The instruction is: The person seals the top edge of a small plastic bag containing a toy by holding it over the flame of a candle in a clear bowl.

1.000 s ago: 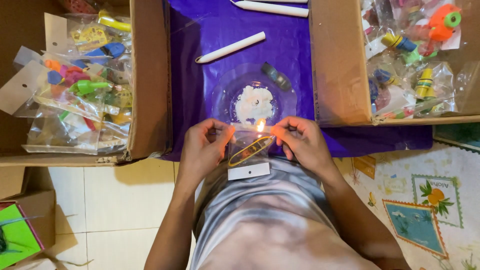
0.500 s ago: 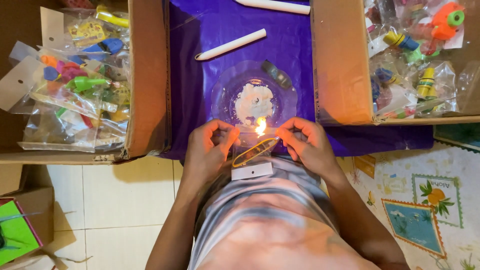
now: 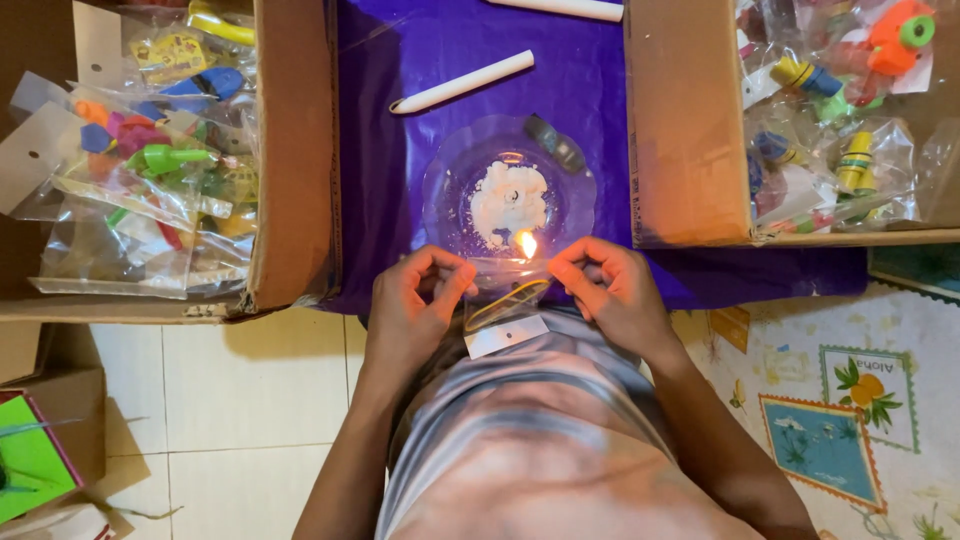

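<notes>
Purple sheeting (image 3: 420,120) covers the work surface through the upper middle of the frame, with pale floor tiles at lower left and a printed mat (image 3: 830,420) at lower right. Two open cardboard boxes flank it — the left box (image 3: 290,150) at upper left and the right box (image 3: 680,130) at upper right — each heaped with small clear packets of bright plastic toys.

At centre, both hands hold a small clear plastic bag (image 3: 505,300) between them, just below a candle flame (image 3: 527,244). The left hand (image 3: 415,305) has its thumb and fingertips pinched shut on the bag's left edge, the remaining fingers curled in. The right hand (image 3: 610,290) pinches the bag's right edge the same way, fingers bent close together. Inside the bag lies a yellow loop-shaped item, and a white card tab (image 3: 507,336) hangs at its lower end, against the person's striped shirt. The bag's top edge sits right at the flame.

Behind the flame stands a clear round dish (image 3: 450,190) holding a spread of white wax (image 3: 508,198) — a small dark lighter (image 3: 555,145) rests at its upper right rim. A white candle stick (image 3: 462,82) lies slantwise on the sheeting above the dish, and a second one (image 3: 560,8) shows partly at the top edge.
</notes>
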